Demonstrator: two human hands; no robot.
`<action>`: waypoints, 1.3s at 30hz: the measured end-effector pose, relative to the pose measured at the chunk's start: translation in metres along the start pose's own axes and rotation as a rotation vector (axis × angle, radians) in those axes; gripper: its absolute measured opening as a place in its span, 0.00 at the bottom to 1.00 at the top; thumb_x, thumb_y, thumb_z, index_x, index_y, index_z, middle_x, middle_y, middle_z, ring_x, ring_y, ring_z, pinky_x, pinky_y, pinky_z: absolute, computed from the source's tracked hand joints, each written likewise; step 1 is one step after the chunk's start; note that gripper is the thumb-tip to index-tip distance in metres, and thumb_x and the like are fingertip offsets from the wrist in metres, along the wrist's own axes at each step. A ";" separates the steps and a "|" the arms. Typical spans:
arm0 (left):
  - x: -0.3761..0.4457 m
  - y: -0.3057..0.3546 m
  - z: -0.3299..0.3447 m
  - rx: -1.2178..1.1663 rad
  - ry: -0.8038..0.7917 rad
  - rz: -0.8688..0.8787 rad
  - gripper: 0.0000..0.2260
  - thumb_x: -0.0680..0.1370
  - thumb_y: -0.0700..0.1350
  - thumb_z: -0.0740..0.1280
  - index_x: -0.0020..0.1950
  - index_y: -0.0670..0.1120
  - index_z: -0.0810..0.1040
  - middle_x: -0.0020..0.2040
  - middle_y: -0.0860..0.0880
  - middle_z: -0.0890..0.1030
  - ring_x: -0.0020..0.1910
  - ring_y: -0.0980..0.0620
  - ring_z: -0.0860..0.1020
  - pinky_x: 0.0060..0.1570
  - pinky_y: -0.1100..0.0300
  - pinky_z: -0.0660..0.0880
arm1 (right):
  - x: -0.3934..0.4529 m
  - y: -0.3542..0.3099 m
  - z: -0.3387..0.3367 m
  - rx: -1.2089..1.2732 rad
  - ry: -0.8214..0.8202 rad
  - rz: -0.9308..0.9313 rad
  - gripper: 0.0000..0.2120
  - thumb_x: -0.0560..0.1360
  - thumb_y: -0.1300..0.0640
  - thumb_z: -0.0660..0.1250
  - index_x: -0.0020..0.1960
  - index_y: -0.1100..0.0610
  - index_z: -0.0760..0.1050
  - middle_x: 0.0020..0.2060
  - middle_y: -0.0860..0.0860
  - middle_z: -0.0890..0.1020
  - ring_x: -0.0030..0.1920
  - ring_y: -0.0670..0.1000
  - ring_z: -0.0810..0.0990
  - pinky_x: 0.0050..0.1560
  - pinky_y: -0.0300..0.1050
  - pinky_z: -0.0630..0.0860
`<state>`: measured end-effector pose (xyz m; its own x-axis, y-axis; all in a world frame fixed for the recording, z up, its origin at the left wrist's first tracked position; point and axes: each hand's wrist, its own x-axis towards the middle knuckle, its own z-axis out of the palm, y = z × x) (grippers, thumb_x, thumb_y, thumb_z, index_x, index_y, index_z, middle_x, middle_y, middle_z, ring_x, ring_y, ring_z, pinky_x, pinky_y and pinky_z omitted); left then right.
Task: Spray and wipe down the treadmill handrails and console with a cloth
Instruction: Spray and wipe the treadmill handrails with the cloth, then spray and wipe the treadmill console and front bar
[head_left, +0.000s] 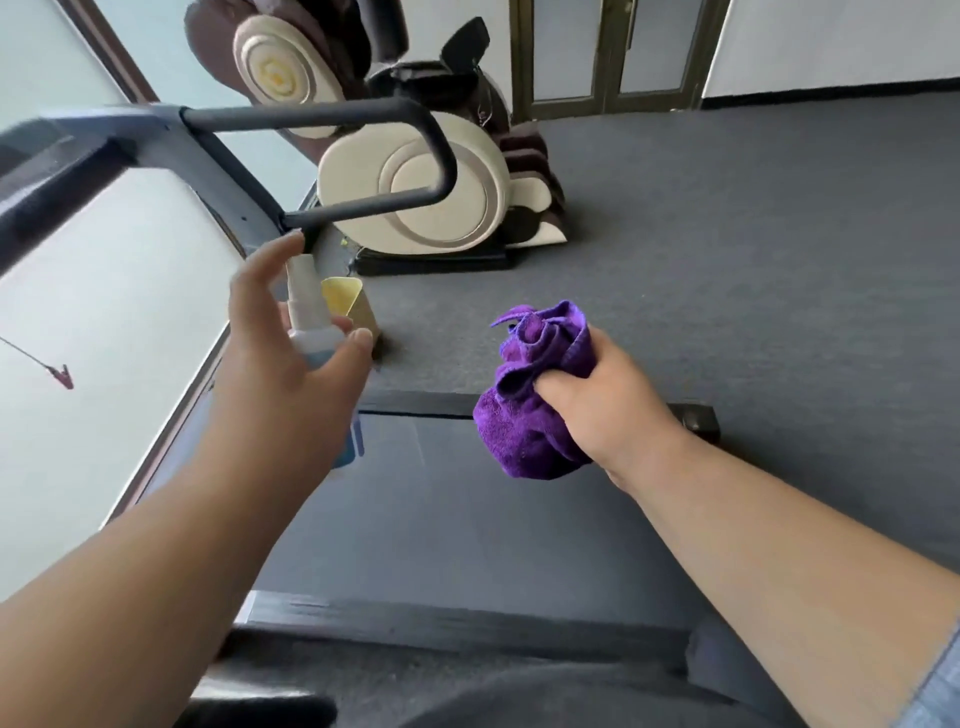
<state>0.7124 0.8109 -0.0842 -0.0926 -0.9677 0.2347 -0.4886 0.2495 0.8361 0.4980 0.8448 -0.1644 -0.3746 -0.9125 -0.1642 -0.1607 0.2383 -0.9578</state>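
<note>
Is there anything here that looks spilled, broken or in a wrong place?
Nothing looks spilled or broken. The left hand holds the spray bottle upright below the handrail, and the right hand grips the bunched purple cloth. The whole view is tilted, which comes from the head camera.

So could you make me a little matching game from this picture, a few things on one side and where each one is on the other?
Things:
1. spray bottle
2. purple cloth
3. handrail
4. massage chair

Places:
A. bunched up in the right hand
B. standing on the grey floor behind the rail
C. held in the left hand
D. looping out from the treadmill frame, above the bottle

Pairs: 1-C, 2-A, 3-D, 4-B
</note>
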 end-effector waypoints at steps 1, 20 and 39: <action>0.003 -0.003 0.001 0.014 0.007 -0.034 0.28 0.78 0.45 0.69 0.60 0.76 0.59 0.50 0.54 0.79 0.41 0.51 0.81 0.42 0.49 0.80 | 0.010 0.001 0.003 0.002 -0.030 0.011 0.15 0.69 0.54 0.68 0.54 0.40 0.78 0.45 0.41 0.85 0.50 0.47 0.83 0.59 0.55 0.79; 0.162 0.026 0.058 0.117 0.426 -0.467 0.30 0.78 0.46 0.70 0.63 0.76 0.59 0.50 0.56 0.78 0.38 0.51 0.79 0.34 0.69 0.76 | 0.280 -0.114 0.037 -0.148 -0.829 -0.083 0.18 0.73 0.53 0.69 0.59 0.35 0.77 0.48 0.40 0.85 0.52 0.44 0.83 0.61 0.56 0.77; 0.220 0.031 -0.051 -0.061 0.804 -0.811 0.11 0.78 0.53 0.68 0.59 0.62 0.75 0.46 0.57 0.83 0.43 0.56 0.82 0.49 0.51 0.81 | 0.277 -0.281 0.189 -0.201 -1.448 -0.422 0.19 0.74 0.65 0.68 0.50 0.40 0.79 0.45 0.41 0.85 0.47 0.41 0.83 0.48 0.34 0.78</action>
<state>0.7206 0.6074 0.0190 0.8234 -0.5463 -0.1536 -0.1067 -0.4150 0.9036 0.6122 0.4625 0.0151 0.9004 -0.4251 -0.0922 -0.1860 -0.1847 -0.9650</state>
